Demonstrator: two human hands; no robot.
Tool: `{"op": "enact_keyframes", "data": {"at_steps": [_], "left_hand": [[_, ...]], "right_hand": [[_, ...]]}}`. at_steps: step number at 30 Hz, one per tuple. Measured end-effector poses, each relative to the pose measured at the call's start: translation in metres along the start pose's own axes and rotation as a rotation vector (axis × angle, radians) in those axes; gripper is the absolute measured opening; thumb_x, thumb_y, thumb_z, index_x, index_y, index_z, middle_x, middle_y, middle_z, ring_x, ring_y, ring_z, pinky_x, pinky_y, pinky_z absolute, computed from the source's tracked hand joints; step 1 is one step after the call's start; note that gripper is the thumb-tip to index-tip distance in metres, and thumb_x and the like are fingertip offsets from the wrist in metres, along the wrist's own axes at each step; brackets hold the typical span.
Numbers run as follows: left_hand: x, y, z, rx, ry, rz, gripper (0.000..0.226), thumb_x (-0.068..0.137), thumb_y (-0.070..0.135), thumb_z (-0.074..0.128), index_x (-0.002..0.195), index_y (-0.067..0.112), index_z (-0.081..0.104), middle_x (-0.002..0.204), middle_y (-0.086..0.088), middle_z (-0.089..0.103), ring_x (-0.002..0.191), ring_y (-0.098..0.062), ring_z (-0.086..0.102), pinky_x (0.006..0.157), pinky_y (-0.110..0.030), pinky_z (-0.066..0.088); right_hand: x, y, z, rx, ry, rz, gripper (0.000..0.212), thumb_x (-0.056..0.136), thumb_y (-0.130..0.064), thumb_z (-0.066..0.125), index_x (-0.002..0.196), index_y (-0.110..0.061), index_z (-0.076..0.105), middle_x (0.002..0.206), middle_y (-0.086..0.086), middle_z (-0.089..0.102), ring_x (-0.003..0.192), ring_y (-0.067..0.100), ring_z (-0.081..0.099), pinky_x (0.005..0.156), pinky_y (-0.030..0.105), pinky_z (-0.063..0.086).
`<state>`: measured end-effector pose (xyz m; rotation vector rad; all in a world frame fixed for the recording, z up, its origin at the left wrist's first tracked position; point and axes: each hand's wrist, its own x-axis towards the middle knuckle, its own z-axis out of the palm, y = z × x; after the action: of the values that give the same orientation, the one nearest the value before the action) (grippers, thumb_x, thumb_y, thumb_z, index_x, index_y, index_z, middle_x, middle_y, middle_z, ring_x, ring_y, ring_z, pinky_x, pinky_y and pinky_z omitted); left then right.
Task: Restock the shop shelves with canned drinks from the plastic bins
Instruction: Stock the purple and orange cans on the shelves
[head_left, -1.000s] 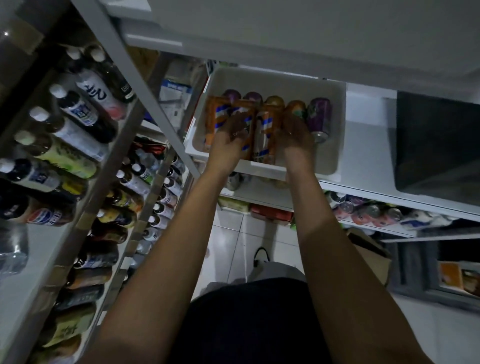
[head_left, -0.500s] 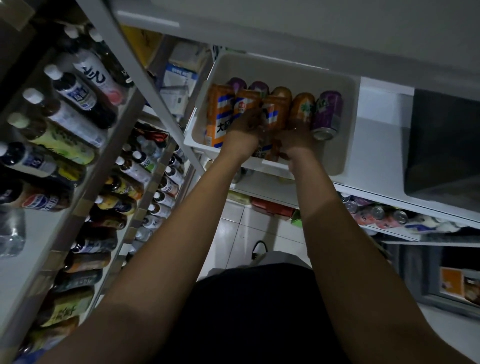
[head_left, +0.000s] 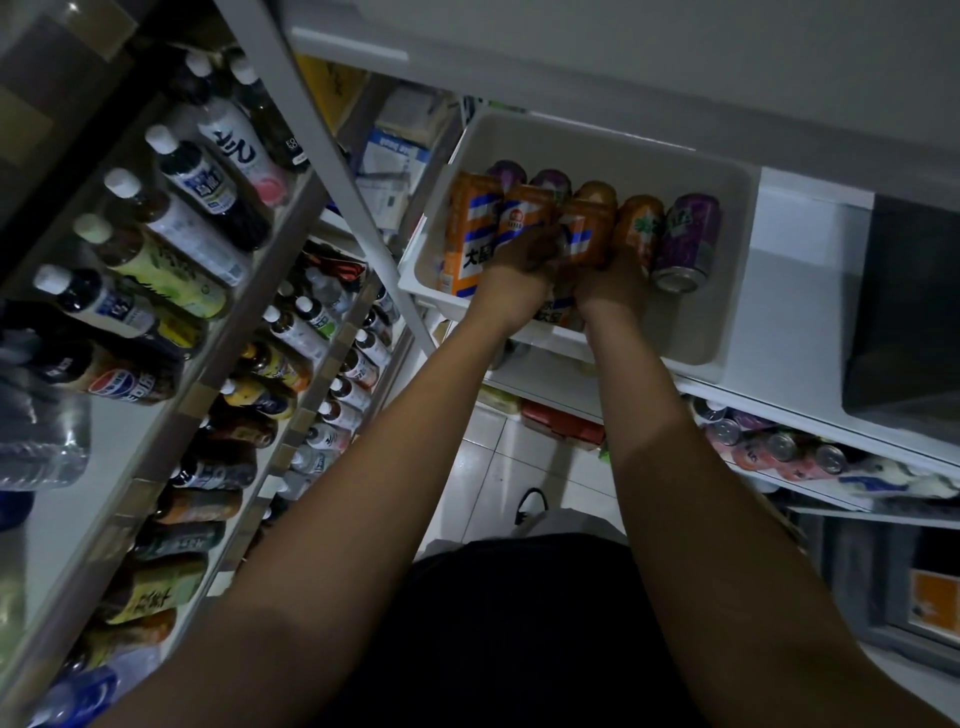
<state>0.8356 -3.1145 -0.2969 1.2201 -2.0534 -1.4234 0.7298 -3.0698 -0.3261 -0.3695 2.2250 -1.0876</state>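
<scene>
The left hand (head_left: 519, 267) and right hand (head_left: 613, 280) are working close together inside the white bin (head_left: 727, 291), each one gripping orange cans (head_left: 589, 228) in the row.

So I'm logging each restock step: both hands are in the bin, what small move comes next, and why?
Probably lift the orange can out of the white bin: left hand and right hand appear to grip it between them at the front rim, ahead of the row of cans.
</scene>
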Motion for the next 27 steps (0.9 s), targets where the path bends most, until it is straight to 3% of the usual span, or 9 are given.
{"op": "enact_keyframes", "data": {"at_steps": [3,7,10,13,16,17,21,23,27], "left_hand": [[-0.005,0.003,-0.001,-0.052,0.028,-0.009,0.04,0.099,0.0,0.051,0.138,0.007,0.057,0.136,-0.013,0.061,0.119,-0.018,0.056,0.079,-0.003,0.042],[-0.011,0.003,-0.005,-0.132,0.087,-0.014,0.038,0.098,0.005,0.052,0.135,0.012,0.06,0.129,-0.01,0.066,0.12,-0.025,0.06,0.096,-0.034,0.053],[-0.017,0.013,-0.015,-0.223,0.118,-0.009,0.036,0.095,0.01,0.057,0.13,0.015,0.063,0.127,-0.009,0.067,0.117,-0.026,0.063,0.098,-0.046,0.054],[-0.026,0.028,-0.027,-0.295,0.179,0.056,0.038,0.093,0.008,0.057,0.13,0.008,0.062,0.124,-0.01,0.067,0.111,-0.018,0.065,0.092,-0.037,0.057],[-0.036,0.036,-0.045,-0.308,0.229,0.125,0.033,0.094,-0.003,0.056,0.125,0.007,0.06,0.112,0.001,0.066,0.096,0.01,0.063,0.084,-0.019,0.054],[-0.04,0.036,-0.051,-0.294,0.249,0.133,0.037,0.094,-0.004,0.056,0.128,0.008,0.06,0.112,0.003,0.065,0.096,0.013,0.062,0.086,-0.02,0.055],[-0.061,0.027,-0.079,-0.316,0.294,0.139,0.044,0.091,0.001,0.063,0.134,0.009,0.061,0.124,0.0,0.068,0.116,-0.011,0.064,0.1,-0.041,0.055],[-0.074,0.02,-0.091,-0.356,0.32,0.129,0.042,0.09,0.003,0.067,0.131,0.012,0.063,0.122,0.001,0.069,0.116,-0.012,0.065,0.096,-0.044,0.057],[-0.098,0.003,-0.116,-0.384,0.382,0.098,0.04,0.082,0.013,0.074,0.12,0.024,0.069,0.119,0.001,0.072,0.115,-0.016,0.067,0.093,-0.052,0.058]], "right_hand": [[-0.002,-0.003,-0.006,-0.053,0.034,-0.063,0.051,0.085,-0.034,0.072,0.131,-0.018,0.058,0.124,0.008,0.068,0.11,0.029,0.066,0.09,0.039,0.056],[-0.002,-0.014,-0.029,0.013,0.03,-0.155,0.036,0.086,-0.028,0.072,0.12,-0.018,0.063,0.121,0.005,0.07,0.11,0.024,0.066,0.092,0.037,0.054],[-0.011,-0.029,-0.048,0.133,-0.078,-0.242,0.022,0.08,-0.026,0.075,0.099,-0.027,0.065,0.113,0.004,0.072,0.101,0.024,0.069,0.089,0.048,0.058],[-0.029,-0.045,-0.057,0.17,-0.185,-0.328,0.022,0.082,-0.021,0.074,0.095,-0.037,0.065,0.107,-0.001,0.074,0.097,0.018,0.071,0.087,0.046,0.059],[-0.047,-0.054,-0.051,0.325,-0.301,-0.359,0.034,0.087,-0.013,0.074,0.119,-0.019,0.067,0.113,0.005,0.074,0.101,0.022,0.071,0.077,0.033,0.059],[-0.054,-0.056,-0.047,0.366,-0.326,-0.349,0.035,0.088,-0.011,0.074,0.121,-0.016,0.064,0.113,0.006,0.074,0.101,0.022,0.071,0.074,0.03,0.057],[-0.08,-0.058,-0.029,0.418,-0.376,-0.333,0.033,0.086,-0.016,0.078,0.115,-0.018,0.062,0.108,0.005,0.073,0.095,0.019,0.072,0.073,0.03,0.057],[-0.093,-0.06,-0.019,0.429,-0.424,-0.323,0.038,0.087,-0.014,0.076,0.122,-0.014,0.059,0.11,0.003,0.073,0.098,0.018,0.072,0.076,0.033,0.06],[-0.117,-0.065,0.006,0.437,-0.551,-0.31,0.027,0.094,-0.015,0.066,0.121,-0.019,0.063,0.114,0.002,0.073,0.109,0.022,0.069,0.093,0.047,0.057]]}}
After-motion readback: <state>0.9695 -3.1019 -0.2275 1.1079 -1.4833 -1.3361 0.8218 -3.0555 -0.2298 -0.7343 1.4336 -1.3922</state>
